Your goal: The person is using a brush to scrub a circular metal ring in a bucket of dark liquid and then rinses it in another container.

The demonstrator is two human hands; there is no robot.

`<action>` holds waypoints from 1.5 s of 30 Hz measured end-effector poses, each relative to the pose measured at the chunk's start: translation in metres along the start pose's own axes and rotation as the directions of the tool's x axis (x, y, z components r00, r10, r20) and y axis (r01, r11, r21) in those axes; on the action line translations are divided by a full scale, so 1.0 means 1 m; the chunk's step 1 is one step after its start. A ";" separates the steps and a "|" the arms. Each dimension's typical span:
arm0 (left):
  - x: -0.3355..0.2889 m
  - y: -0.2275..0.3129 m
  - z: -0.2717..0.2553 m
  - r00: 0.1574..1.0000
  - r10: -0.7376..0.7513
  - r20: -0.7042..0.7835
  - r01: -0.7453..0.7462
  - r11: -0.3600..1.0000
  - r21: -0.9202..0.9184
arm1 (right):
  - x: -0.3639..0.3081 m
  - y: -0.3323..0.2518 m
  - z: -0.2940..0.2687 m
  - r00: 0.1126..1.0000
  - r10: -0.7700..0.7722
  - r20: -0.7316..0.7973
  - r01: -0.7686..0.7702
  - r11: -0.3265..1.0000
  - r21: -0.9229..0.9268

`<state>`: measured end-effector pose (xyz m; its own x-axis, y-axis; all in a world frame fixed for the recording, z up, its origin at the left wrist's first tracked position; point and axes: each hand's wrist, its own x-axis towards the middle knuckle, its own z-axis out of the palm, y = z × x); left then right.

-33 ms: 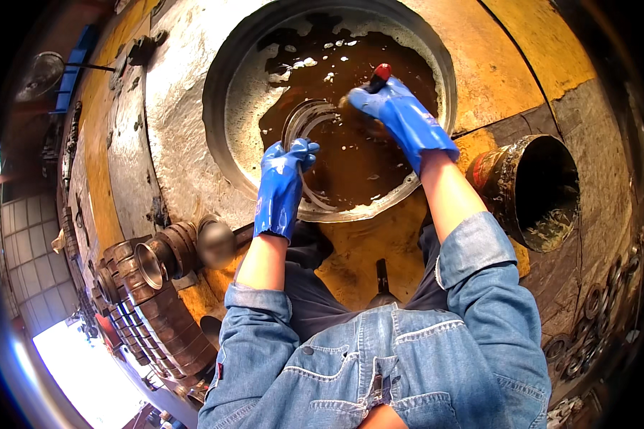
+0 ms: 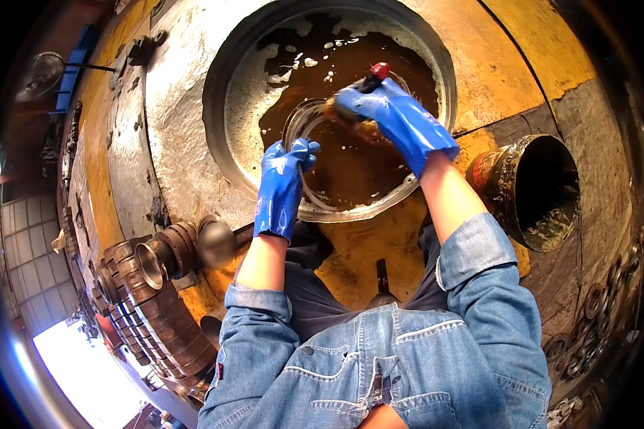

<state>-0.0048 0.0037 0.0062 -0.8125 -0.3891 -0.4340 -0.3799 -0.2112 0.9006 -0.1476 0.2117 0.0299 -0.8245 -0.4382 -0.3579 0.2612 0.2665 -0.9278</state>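
Note:
A large round basin (image 2: 216, 100) holds brown liquid with patches of pale foam. At its near left side my left hand (image 2: 279, 187), in a blue rubber glove, is closed on a shiny metal ring (image 2: 290, 129) that stands partly in the liquid. My right hand (image 2: 397, 118), gloved the same way, is closed around a brush; the brush's red-tipped dark handle (image 2: 381, 70) sticks out past the thumb side. Brownish, blurred bristles (image 2: 367, 130) show under the right hand, close to the ring's far right edge. The glove hides most of the brush.
Right of the basin lies a grimy metal bucket (image 2: 529, 191) on its side, its mouth toward me. Several dark rings (image 2: 592, 304) lie on the floor at the far right. Rusty cylindrical metal parts (image 2: 147, 268) are stacked at the left, with a blurred round piece beside them.
My right hand has shifted slightly left with the brush, toward the ring, and the bristles show more. My left hand and the ring have stayed in place.

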 end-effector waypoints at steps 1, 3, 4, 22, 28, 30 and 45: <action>0.002 -0.002 0.006 1.000 0.008 0.020 -0.008 1.000 0.003 | 0.011 -0.001 0.007 0.994 0.018 0.109 -0.025 0.998 0.065; 0.004 0.001 0.009 0.995 0.053 0.080 -0.058 0.997 0.060 | 0.023 -0.002 0.026 0.970 0.020 0.242 -0.035 0.998 0.060; 0.006 0.003 0.010 0.991 0.074 0.107 -0.084 0.993 0.087 | 0.022 -0.003 0.033 0.967 0.014 0.256 -0.011 1.000 -0.011; 0.015 -0.008 0.012 0.975 0.015 0.221 -0.011 1.000 -0.019 | 0.059 0.064 0.007 0.978 -0.199 -0.067 0.208 0.966 0.155; 0.010 -0.006 -0.011 0.980 0.068 0.186 -0.068 0.998 -0.004 | -0.003 -0.026 0.047 0.929 -0.245 0.278 0.288 0.949 -0.129; 0.011 -0.004 -0.010 0.954 0.142 0.264 -0.137 0.990 -0.036 | -0.005 -0.033 0.051 0.936 -0.231 0.267 0.307 0.906 -0.292; 0.000 0.017 0.018 0.931 -0.114 0.346 0.115 0.993 0.017 | 0.027 0.054 -0.023 0.920 0.188 -0.343 -0.340 0.817 -0.466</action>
<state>-0.0192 0.0159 0.0221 -0.8663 -0.0282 -0.4988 -0.4786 -0.2396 0.8447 -0.1670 0.2340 -0.0270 -0.8819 -0.0586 -0.4677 0.2603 0.7666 -0.5870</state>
